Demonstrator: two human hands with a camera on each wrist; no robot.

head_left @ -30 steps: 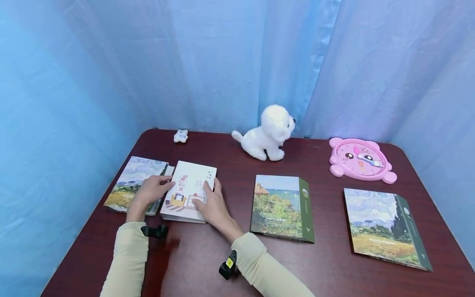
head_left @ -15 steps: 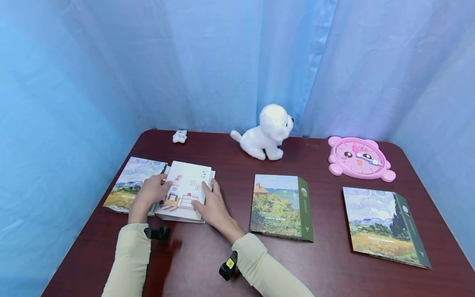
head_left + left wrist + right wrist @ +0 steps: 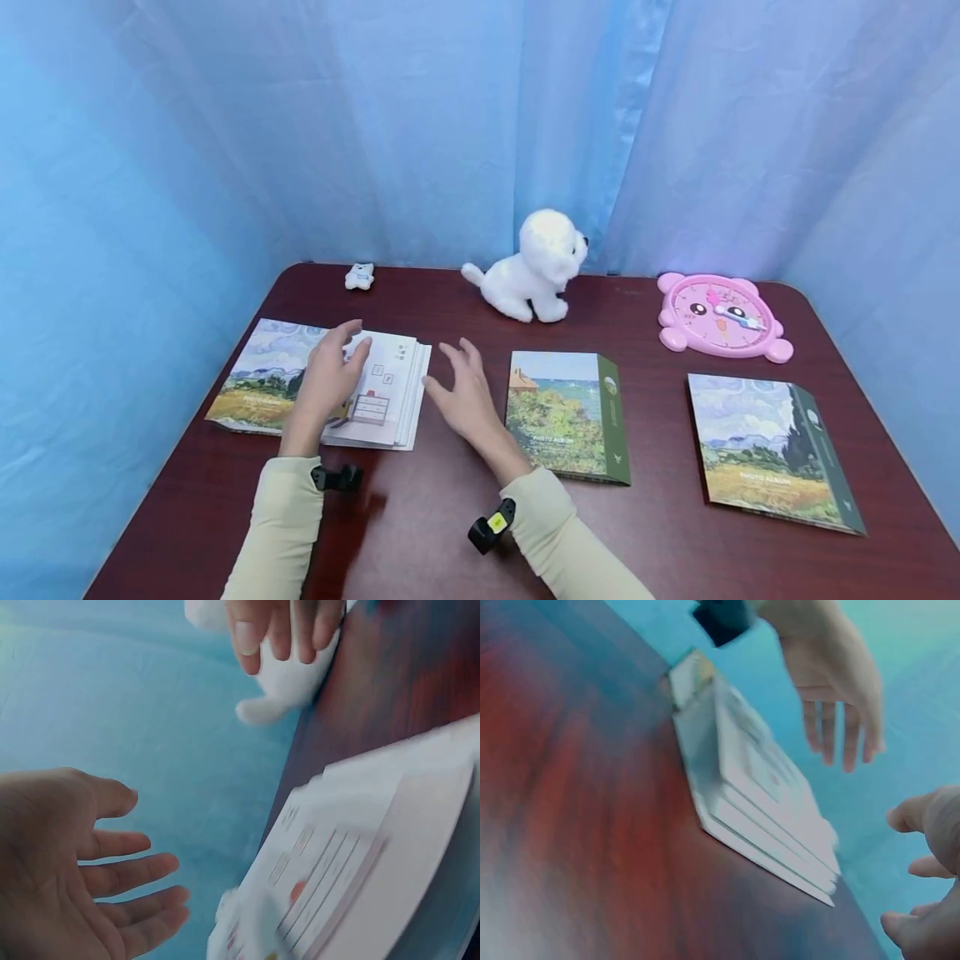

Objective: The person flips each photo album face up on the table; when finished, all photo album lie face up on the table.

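A thick white album (image 3: 400, 387) with a printed room drawing lies on the table at the left. Its leaves are stepped out along the right side. My left hand (image 3: 326, 379) is over the album's left part, fingers spread and holding nothing. Just right of the stepped leaves is my right hand (image 3: 468, 400), with parted fingers and nothing in it. At the left, the white album lies against or over a landscape photo album (image 3: 255, 375); my left hand hides part of their border. In the left wrist view, a gap separates the left hand (image 3: 97, 870) from the white album.
Another photo album (image 3: 558, 417) with a green spine lies right of my right hand. A further landscape album (image 3: 765, 450) is at the far right. Along the back are a small white bear (image 3: 360, 276), a white plush dog (image 3: 536, 271) and a pink toy clock (image 3: 722, 317).
Both hands have let go of the white album and lifted off, the right one moving rightward. The album has shifted slightly left, and its leaves now show fanned along the right side.
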